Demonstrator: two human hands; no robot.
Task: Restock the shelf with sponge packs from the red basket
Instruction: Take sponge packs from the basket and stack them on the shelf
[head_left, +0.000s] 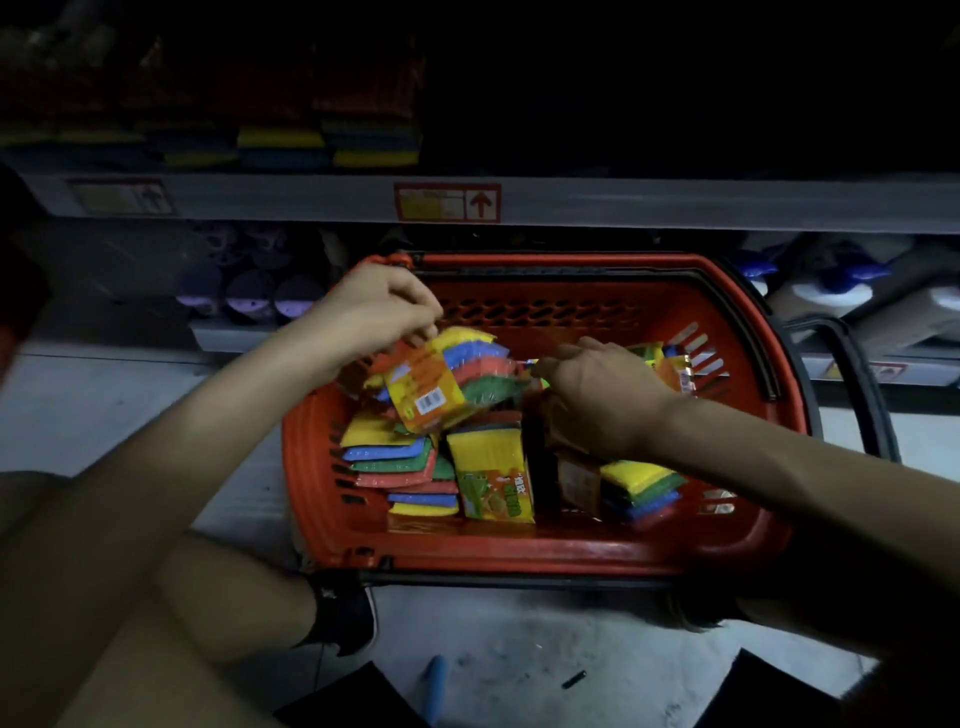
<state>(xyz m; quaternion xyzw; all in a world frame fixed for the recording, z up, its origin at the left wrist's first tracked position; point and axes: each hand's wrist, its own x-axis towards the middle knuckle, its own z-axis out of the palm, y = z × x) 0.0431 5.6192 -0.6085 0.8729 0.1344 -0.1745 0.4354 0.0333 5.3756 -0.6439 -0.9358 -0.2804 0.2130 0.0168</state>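
— One sponge pack (441, 382) pinched at its top edge by left hand (371, 306), raised above red basket (519, 545)?
— Yes. Right hand (597, 389) low among remaining packs (395, 457), fingers curled; grip impossible to tell. Shelf (675, 200) behind.

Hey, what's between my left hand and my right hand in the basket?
In the head view, a sponge pack spans the gap: the left hand pinches its top corner, and the right hand is at its other end.
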